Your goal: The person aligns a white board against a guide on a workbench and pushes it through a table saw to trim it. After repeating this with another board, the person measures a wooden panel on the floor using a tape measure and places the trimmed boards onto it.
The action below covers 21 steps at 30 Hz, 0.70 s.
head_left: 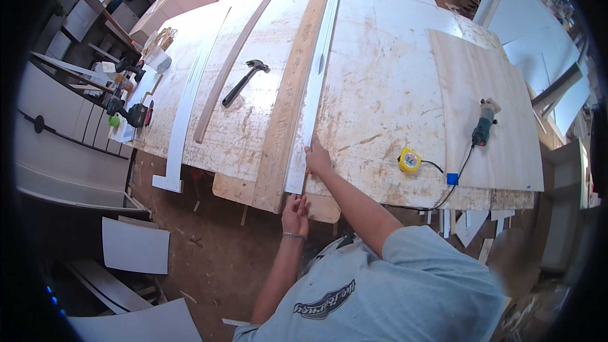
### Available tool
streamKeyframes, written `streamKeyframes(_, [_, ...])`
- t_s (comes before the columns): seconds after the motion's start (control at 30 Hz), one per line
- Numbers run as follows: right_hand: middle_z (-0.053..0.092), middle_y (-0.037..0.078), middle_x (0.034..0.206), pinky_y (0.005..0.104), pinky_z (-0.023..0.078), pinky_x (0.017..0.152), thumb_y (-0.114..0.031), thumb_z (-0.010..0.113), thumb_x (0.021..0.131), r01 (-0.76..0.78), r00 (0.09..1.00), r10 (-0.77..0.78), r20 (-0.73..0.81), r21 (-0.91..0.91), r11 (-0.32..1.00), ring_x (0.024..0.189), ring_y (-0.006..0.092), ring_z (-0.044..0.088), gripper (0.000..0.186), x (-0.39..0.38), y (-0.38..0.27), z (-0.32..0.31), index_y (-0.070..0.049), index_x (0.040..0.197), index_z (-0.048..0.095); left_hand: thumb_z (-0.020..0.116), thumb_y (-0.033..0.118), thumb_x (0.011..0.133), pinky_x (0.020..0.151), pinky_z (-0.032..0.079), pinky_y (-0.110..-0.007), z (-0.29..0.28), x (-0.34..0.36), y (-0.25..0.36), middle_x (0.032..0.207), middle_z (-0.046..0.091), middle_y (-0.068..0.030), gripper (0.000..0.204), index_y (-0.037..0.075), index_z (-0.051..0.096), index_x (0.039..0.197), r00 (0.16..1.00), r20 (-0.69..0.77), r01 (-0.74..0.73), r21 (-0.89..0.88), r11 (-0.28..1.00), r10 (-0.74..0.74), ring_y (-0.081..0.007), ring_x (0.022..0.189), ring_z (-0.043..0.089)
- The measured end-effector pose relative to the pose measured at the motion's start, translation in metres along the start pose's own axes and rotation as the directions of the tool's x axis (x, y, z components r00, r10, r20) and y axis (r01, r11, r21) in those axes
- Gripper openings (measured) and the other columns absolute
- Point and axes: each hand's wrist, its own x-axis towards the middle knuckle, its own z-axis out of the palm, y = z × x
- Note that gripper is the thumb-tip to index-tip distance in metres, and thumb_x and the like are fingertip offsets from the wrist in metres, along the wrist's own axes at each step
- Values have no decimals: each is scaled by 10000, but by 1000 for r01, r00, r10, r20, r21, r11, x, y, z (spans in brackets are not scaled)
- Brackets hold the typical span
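A long, narrow white strip (pixel 310 107) lies lengthwise on the worktable, beside a long wooden board (pixel 288 98) with a worn surface. My right hand (pixel 318 157) grips the strip's right edge a little way up from its near end. At that near end, by the table's front edge, the bent fingers of my left hand (pixel 295 216) close on the strip's tip. Part of the left fingers' hold is hidden beneath the end. Left of the board rests a claw hammer (pixel 246 81) with a black handle.
The worktable (pixel 380 82) also bears a yellow tape measure (pixel 410 160), a corded green trimmer (pixel 485 123) on a plywood sheet (pixel 500 158), a brown strip (pixel 231 66), a white T-shaped piece (pixel 183 117) and a cordless drill (pixel 130 113). White panels (pixel 136 244) stand at lower left.
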Motion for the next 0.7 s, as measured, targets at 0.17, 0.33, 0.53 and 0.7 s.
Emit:
streamKeyframes(0.17, [721, 265, 870, 435, 606, 619, -233, 553, 999, 200, 947, -241, -213, -196, 960, 587, 313, 713, 668, 45, 31, 3, -201, 1600, 263, 568, 79, 921, 885, 461, -256, 25, 14, 0, 1264, 556, -23, 474, 21, 521, 1389, 999, 31, 13, 27, 1000, -14, -159, 1169, 543])
streamKeyframes(0.33, [721, 268, 877, 447, 604, 619, -240, 569, 991, 52, 998, -53, -43, -16, 999, 601, 322, 720, 675, 45, -12, -14, -159, 1592, 271, 584, 103, 915, 889, 460, -277, 25, 38, 6, 1240, 560, -30, 422, 24, 544, 1327, 999, 30, -22, 41, 999, 21, -178, 1172, 551])
streamKeyframes(0.53, [722, 251, 878, 452, 595, 711, -218, 626, 960, 153, 985, -163, -65, -136, 979, 736, 348, 735, 695, 14, 11, -1, -100, 1569, 312, 580, 121, 908, 829, 473, -299, 51, 66, 9, 1058, 632, -32, 147, 68, 638, 1033, 997, 54, -50, 81, 995, 46, -178, 1067, 601])
streamKeyframes(0.7, [730, 205, 899, 442, 570, 755, -144, 651, 925, 124, 992, -123, 21, -67, 990, 837, 358, 729, 567, -20, 17, -3, -45, 1458, 487, 566, 161, 915, 773, 479, -300, 62, 101, 11, 911, 671, -19, 94, 102, 639, 904, 998, 55, -38, 103, 994, 33, -147, 858, 624])
